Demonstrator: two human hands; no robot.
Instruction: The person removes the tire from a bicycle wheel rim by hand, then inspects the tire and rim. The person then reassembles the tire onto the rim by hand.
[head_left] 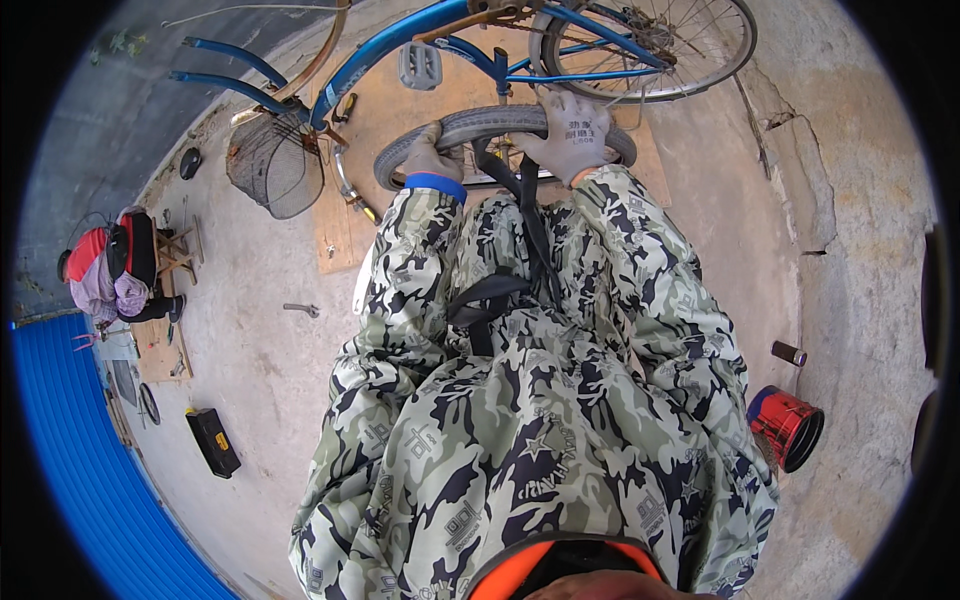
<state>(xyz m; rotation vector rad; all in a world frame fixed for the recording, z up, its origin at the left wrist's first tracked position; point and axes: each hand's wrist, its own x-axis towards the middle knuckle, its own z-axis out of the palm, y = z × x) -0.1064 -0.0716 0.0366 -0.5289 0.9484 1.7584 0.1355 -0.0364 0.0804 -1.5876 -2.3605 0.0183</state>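
Note:
A bicycle wheel with a grey-black tyre (480, 124) lies crosswise in front of my knees. My left hand (430, 160), in a grey glove, grips its left part with fingers curled over the tyre. My right hand (568, 135), also gloved, holds the tyre right of centre, fingers over its top. A flattened black rubber strip, probably an inner tube (532, 235), hangs from the wheel between my hands and onto my lap.
A blue bicycle frame (350, 68) with rear wheel, a wire basket (275, 165) and wooden board (340, 240) lie ahead. A wrench (300, 309), black box (212, 440) and seated person (120, 260) are left. A red bucket (785, 425) and dark cylinder (788, 352) are right.

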